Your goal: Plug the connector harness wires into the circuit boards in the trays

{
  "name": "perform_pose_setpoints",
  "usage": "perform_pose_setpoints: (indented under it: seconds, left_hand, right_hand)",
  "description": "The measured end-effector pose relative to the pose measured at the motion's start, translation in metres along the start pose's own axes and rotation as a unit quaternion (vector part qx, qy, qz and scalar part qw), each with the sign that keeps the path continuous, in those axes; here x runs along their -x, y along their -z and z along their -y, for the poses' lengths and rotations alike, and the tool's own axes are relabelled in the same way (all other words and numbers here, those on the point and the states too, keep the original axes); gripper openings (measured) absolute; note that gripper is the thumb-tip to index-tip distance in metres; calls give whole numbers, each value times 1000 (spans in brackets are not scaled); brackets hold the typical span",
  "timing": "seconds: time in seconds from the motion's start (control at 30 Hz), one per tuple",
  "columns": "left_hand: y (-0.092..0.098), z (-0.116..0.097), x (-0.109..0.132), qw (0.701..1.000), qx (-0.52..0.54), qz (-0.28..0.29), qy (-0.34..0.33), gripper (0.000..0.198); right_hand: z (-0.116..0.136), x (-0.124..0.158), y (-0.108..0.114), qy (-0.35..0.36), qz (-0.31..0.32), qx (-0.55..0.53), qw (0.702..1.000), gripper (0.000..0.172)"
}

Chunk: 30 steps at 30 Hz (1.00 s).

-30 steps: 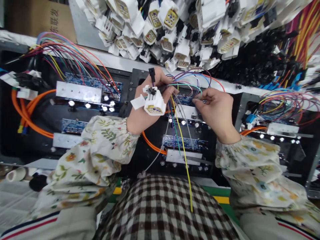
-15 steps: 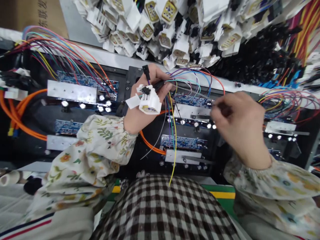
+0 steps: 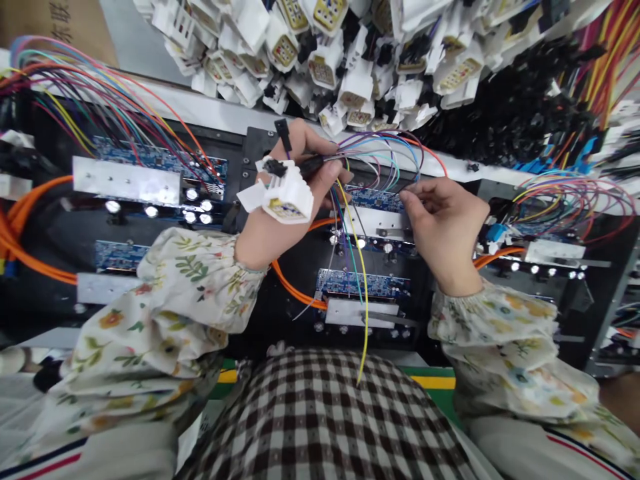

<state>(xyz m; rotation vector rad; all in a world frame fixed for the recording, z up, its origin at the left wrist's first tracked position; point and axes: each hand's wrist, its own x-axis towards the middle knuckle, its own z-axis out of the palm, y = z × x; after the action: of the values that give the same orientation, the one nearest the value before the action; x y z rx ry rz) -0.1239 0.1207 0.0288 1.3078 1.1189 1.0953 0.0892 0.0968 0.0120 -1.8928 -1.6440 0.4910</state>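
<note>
My left hand is closed around a wire harness at its black sleeve. The harness's white connector hangs over the back of that hand, with a small black plug sticking up beside it. Coloured wires fan out to the right over a blue circuit board, while a loose yellow wire and several thinner ones dangle downward. At the board's right end my right hand is pinched shut, close to where the arching wires come down. Its fingertips hide whatever is between them.
A heap of white connectors lies along the back, beside a pile of black parts. A lower circuit board sits nearer me. Another wired board is at left, with thick orange cables. More wiring stands at right.
My right hand has moved left and slightly up, to the board's right end beside the arching wires. My left hand keeps its hold on the harness; the dangling yellow wire has swung right.
</note>
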Motion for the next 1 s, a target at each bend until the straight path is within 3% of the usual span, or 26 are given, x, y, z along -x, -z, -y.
perform_pose_setpoints:
  seconds: [0.23,0.4,0.8,0.93,1.0]
  left_hand:
    - [-3,7,-4,998,26,13,-57,20]
    - [-5,12,-3,999,-1,-25,-42,25]
    - [-5,9,-1,999,-7,-21,-38,16]
    - [-6,13,-2,998,-6,-36,-52,16]
    - [-6,15,-3,998,-13,-33,-57,16]
  right_hand:
    - [2,-1,-3,12,10,-23,1000,2]
    - [1,0,-5,10,14,-50,999,3]
    - [6,-4,-9,23,50,-9,998,1]
    - [22,-1,-2,12,35,67,997,9]
    - [36,5,6,47,50,100,993,14]
